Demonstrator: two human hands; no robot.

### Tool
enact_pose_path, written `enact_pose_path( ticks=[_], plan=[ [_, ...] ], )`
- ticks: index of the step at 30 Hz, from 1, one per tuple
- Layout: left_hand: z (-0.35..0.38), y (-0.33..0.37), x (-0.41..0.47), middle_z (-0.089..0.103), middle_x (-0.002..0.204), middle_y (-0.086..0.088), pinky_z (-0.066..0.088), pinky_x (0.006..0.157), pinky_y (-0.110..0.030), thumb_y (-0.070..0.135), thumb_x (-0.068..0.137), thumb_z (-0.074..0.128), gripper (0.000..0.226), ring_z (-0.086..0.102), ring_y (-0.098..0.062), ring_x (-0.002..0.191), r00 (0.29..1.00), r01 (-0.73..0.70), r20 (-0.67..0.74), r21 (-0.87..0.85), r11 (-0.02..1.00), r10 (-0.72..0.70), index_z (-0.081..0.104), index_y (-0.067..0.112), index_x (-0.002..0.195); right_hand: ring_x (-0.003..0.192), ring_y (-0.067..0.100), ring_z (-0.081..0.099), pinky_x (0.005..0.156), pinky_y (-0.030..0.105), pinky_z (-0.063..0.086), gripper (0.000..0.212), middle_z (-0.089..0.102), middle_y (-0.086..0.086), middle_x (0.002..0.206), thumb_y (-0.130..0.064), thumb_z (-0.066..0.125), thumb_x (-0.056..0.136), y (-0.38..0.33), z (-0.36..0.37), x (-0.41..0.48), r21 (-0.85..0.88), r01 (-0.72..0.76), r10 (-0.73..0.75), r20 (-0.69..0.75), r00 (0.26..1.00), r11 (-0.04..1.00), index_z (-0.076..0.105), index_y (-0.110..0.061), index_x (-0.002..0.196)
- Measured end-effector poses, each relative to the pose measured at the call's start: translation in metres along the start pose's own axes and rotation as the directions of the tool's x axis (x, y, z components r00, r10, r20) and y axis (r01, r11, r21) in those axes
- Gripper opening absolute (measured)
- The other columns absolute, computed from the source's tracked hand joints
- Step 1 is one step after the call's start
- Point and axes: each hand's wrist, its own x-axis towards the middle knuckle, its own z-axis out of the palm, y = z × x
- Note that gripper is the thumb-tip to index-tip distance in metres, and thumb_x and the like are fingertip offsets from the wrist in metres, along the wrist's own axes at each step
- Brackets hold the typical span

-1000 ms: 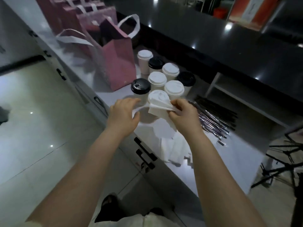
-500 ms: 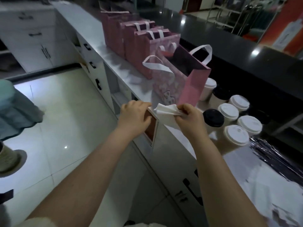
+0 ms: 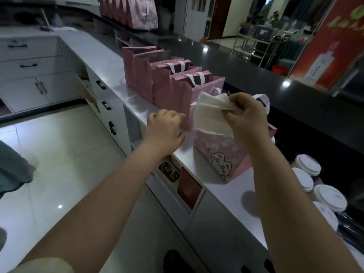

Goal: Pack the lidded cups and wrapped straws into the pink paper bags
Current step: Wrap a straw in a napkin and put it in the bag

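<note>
**Napkins go in first as bag is held open**

A person's right hand [image 3: 246, 115] pinches a folded wad of white napkins [image 3: 210, 117] between thumb and curled fingers, holding it just above the mouth of the front pink bag [image 3: 222, 154], seemingly ready to drop it inside. The left hand [image 3: 164, 128], fingers curled, appears to grip the bag's left edge, probably to steady it and keep the top spread; the exact hold is hidden by the knuckles. The bag stands upright near the counter's [image 3: 226, 196] front edge, first in a row of pink bags [image 3: 157, 79] running back along it. The lidded cups [image 3: 330, 197] wait in a cluster toward the counter's right end, close by but unpacked, with the dark wrapped straws [image 3: 350, 229] just beyond them.
</note>
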Motion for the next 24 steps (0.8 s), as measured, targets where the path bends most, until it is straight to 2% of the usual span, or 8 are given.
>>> enact_pose_path(
  ticks=[3,6,11,14,17,19,22,24],
  plan=[
    [0.004,0.000,0.056,0.055,0.131,0.000,0.030,0.099,-0.041,0.039,0.086,0.060,0.048,0.044,-0.025,0.123,0.999,-0.035,-0.007,-0.003,0.999,0.035,0.053,0.027,0.132,0.078,-0.007,0.056,0.072,0.016,0.049,0.019,0.058,-0.019,0.082,-0.005,0.067,0.081,0.007,-0.001,0.042,-0.062,0.039,-0.044,-0.078,0.996,0.997,0.066,-0.019,0.093],
    [0.017,0.007,0.106,0.056,0.131,0.002,0.031,0.100,-0.041,0.037,0.085,0.060,0.046,0.045,-0.025,0.124,0.996,-0.087,-0.001,-0.023,0.996,0.087,0.055,0.027,0.130,0.080,0.002,0.057,0.067,0.009,0.042,0.020,0.059,-0.017,0.084,-0.006,0.065,0.082,0.028,-0.003,0.072,-0.141,0.033,-0.050,-0.122,0.991,0.989,0.066,-0.020,0.096],
    [0.050,0.014,0.169,0.060,0.126,0.005,0.034,0.099,-0.039,0.034,0.085,0.063,0.035,0.048,-0.022,0.122,0.981,-0.171,0.060,-0.162,0.972,0.183,0.063,0.027,0.120,0.089,0.015,0.059,0.075,0.026,0.046,0.021,0.063,-0.008,0.091,-0.009,0.062,0.083,0.074,-0.004,0.101,-0.257,-0.085,0.043,-0.166,0.985,0.963,0.067,-0.019,0.100],
    [0.073,0.019,0.201,0.065,0.118,0.006,0.037,0.102,-0.039,0.035,0.086,0.064,0.029,0.051,-0.020,0.118,0.956,-0.230,0.123,-0.244,0.942,0.265,0.069,0.027,0.112,0.093,0.019,0.058,0.076,0.029,0.048,0.020,0.064,0.001,0.097,-0.012,0.060,0.083,0.103,-0.007,0.107,-0.310,-0.180,0.134,-0.164,0.977,0.933,0.067,-0.021,0.100],
    [0.096,0.031,0.226,0.069,0.102,0.008,0.044,0.095,-0.041,0.032,0.085,0.065,0.020,0.056,-0.015,0.105,0.898,-0.338,0.165,-0.335,0.879,0.408,0.074,0.026,0.102,0.086,0.015,0.060,0.066,0.023,0.045,0.018,0.064,-0.007,0.092,-0.011,0.060,0.081,0.125,-0.010,0.105,-0.301,-0.299,0.251,-0.189,0.949,0.905,0.067,-0.024,0.092],
    [0.110,0.039,0.239,0.069,0.098,0.010,0.046,0.090,-0.042,0.025,0.082,0.066,0.021,0.055,-0.013,0.100,0.841,-0.402,0.203,-0.386,0.830,0.502,0.075,0.026,0.101,0.083,0.011,0.060,0.063,0.023,0.047,0.020,0.064,-0.012,0.088,-0.014,0.062,0.081,0.137,-0.010,0.103,-0.319,-0.385,0.339,-0.191,0.921,0.866,0.066,-0.030,0.092],
    [0.128,0.042,0.258,0.065,0.111,0.010,0.044,0.096,-0.044,0.024,0.077,0.066,0.030,0.052,-0.014,0.113,0.755,-0.488,0.253,-0.399,0.776,0.605,0.071,0.028,0.106,0.086,0.014,0.060,0.071,0.034,0.053,0.022,0.066,-0.010,0.090,-0.015,0.061,0.079,0.148,-0.007,0.102,-0.391,-0.471,0.444,-0.161,0.881,0.791,0.066,-0.032,0.092],
    [0.139,0.041,0.269,0.060,0.123,0.010,0.039,0.101,-0.045,0.028,0.076,0.067,0.041,0.044,-0.016,0.124,0.693,-0.522,0.303,-0.414,0.745,0.654,0.065,0.029,0.117,0.086,0.016,0.060,0.074,0.037,0.053,0.023,0.066,-0.010,0.089,-0.014,0.060,0.078,0.152,-0.004,0.102,-0.437,-0.508,0.487,-0.169,0.857,0.742,0.065,-0.033,0.091]
  ],
)
